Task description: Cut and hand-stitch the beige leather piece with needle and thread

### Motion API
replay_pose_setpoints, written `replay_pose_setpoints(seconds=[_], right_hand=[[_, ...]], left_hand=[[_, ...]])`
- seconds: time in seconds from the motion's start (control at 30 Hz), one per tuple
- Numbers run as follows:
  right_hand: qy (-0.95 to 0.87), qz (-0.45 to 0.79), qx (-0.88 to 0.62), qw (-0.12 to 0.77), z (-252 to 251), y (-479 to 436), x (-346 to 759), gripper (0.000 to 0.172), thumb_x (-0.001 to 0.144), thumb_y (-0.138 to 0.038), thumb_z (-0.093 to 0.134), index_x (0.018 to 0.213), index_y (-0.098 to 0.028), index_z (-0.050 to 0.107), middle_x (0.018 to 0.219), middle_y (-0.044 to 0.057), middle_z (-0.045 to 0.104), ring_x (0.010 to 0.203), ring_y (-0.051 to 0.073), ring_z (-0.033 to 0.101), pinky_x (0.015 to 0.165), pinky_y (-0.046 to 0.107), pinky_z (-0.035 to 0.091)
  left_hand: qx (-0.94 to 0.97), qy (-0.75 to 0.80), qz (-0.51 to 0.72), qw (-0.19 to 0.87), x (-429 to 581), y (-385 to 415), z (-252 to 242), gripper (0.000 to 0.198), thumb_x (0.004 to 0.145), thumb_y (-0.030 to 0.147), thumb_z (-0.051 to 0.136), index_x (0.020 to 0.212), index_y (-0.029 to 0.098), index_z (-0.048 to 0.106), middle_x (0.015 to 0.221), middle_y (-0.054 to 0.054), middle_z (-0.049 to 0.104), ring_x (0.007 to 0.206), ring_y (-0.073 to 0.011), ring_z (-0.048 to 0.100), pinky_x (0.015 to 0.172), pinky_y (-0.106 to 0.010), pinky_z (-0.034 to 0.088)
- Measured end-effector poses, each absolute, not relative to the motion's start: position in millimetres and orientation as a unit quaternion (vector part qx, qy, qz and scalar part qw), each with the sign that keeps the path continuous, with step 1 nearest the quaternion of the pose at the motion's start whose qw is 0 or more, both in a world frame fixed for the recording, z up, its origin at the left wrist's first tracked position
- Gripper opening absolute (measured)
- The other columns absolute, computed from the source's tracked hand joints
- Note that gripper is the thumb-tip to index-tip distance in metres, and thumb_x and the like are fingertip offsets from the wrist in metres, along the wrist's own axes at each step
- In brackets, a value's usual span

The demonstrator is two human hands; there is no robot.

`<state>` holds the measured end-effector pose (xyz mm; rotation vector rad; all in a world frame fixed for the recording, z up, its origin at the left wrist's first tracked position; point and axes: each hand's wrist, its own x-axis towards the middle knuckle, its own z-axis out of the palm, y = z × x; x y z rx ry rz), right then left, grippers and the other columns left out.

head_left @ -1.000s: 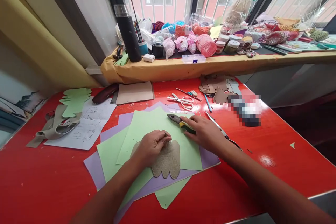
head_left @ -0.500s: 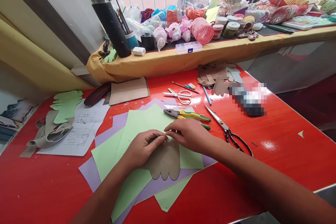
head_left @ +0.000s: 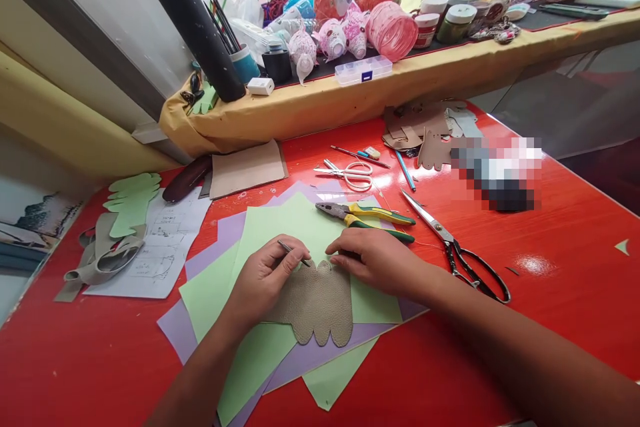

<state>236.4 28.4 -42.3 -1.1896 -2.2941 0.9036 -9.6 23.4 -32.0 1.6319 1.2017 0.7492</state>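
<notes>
My left hand (head_left: 265,273) pinches a slim dark metal tool (head_left: 291,251), its tip over the upper edge of a grey-brown leather piece (head_left: 323,310) with scalloped edges. Close to that edge, on the right, my right hand (head_left: 363,257) has its fingers drawn together; what they hold, if anything, is hidden. The leather lies on green paper sheets (head_left: 270,227) and purple sheets (head_left: 295,367). Just beyond my right hand are pliers with yellow-green handles (head_left: 365,215), and a thin thread shows near them.
Large black-handled scissors (head_left: 453,247) lie at the right, small white-handled scissors (head_left: 350,175) farther back. Leather scraps (head_left: 415,130) are at the back right. Left are a drawing sheet (head_left: 165,240), leather strips (head_left: 107,260) and a green cutout (head_left: 131,200). A black flask (head_left: 200,33) stands on the crowded sill.
My hands have moved apart a little, uncovering the leather's upper edge and more of the tool in my left hand. The camera view has shifted slightly.
</notes>
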Motion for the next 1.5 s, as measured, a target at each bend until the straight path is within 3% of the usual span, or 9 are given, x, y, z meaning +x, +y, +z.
replay_pose_setpoints(seconds=[0.27,0.7,1.5], right_hand=[[-0.843,0.284,-0.418,0.183,-43,27,236,0.017,0.102,-0.024,0.063,0.110,-0.021,0.077,0.101,0.006,0.076,0.091,0.020,0.067,0.077,0.030,0.046],[-0.847,0.278,-0.415,0.180,-50,27,238,0.017,0.103,-0.025,0.062,0.111,-0.021,0.076,0.102,0.006,0.076,0.095,0.022,0.068,0.078,0.031,0.045],[-0.849,0.272,-0.418,0.174,-47,26,238,0.018,0.103,-0.027,0.062,0.112,-0.021,0.076,0.100,0.006,0.074,0.092,0.021,0.067,0.075,0.030,0.043]], left_hand=[[0.690,0.476,0.302,0.454,-5,18,-34,0.018,0.099,0.030,0.062,0.102,0.023,0.079,0.101,-0.005,0.073,0.094,-0.0198,0.067,0.085,-0.030,0.053],[0.788,0.413,0.302,0.343,3,15,-41,0.018,0.103,0.016,0.056,0.100,0.022,0.072,0.096,-0.003,0.072,0.092,-0.0173,0.066,0.082,-0.028,0.052],[0.829,0.382,0.297,0.282,7,17,-39,0.018,0.103,0.011,0.054,0.100,0.021,0.069,0.094,-0.003,0.072,0.091,-0.0167,0.065,0.082,-0.028,0.053]])
